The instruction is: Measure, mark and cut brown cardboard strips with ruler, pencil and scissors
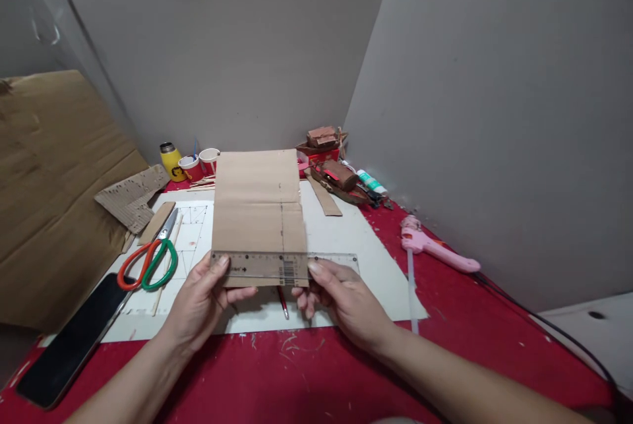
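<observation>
A rectangular piece of cardboard (pixel 254 226) is held up over the white sheet, with a pencil line and marks along its right part. Across its near end lies a clear plastic ruler (pixel 262 267), whose right end sticks out past the cardboard. My left hand (pixel 200 299) pinches ruler and cardboard together at the left edge, thumb on top and fingers beneath. At the right edge, my right hand (pixel 343 299) grips the ruler, its thumb on top and its fingers curled below by the cardboard's corner. Under the cardboard, a pen (pixel 283 303) is partly hidden.
Scissors (pixel 153 256) with orange and green handles rest near a black phone (pixel 74 338) at left. A pink glue gun (pixel 435 246) lies at right, its cable trailing. Behind are a yellow bottle (pixel 171 163), paper cups (pixel 190 167) and small brown boat models (pixel 339 177). Large cardboard (pixel 59 200) leans left.
</observation>
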`<move>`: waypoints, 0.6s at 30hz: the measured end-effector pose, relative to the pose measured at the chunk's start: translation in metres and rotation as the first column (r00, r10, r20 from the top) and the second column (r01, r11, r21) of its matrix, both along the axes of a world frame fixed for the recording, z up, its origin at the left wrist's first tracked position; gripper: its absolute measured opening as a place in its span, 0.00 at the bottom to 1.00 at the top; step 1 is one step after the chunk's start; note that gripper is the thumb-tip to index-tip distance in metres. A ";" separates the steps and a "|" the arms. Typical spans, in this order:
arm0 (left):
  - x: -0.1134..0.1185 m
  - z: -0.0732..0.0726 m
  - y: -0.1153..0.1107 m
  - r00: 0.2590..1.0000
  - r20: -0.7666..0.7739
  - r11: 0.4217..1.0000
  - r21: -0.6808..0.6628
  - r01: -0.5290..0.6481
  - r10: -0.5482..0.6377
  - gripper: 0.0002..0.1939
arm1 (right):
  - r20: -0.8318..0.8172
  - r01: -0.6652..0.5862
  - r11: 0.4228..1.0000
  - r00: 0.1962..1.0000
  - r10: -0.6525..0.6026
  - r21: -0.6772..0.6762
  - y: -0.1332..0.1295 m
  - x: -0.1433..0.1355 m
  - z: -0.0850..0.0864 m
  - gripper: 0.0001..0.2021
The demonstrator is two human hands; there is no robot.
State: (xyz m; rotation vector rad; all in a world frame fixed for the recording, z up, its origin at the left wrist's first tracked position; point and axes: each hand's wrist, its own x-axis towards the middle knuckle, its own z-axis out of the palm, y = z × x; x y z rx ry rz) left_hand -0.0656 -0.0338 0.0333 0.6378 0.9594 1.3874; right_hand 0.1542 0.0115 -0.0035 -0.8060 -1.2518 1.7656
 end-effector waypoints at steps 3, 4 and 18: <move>-0.001 0.002 0.000 1.000 -0.015 1.000 -0.006 0.007 -0.007 0.25 | -0.011 0.052 0.999 0.999 -0.052 0.003 0.001 -0.001 0.005 0.21; -0.002 0.003 0.000 1.000 -0.015 1.000 -0.009 0.004 -0.004 0.24 | -0.019 0.081 0.997 0.997 -0.080 0.006 0.001 -0.001 0.009 0.22; -0.046 0.025 0.025 0.843 0.016 0.821 0.217 -0.528 0.538 0.15 | -0.049 0.204 0.973 0.976 -0.211 -0.110 0.059 -0.001 0.026 0.09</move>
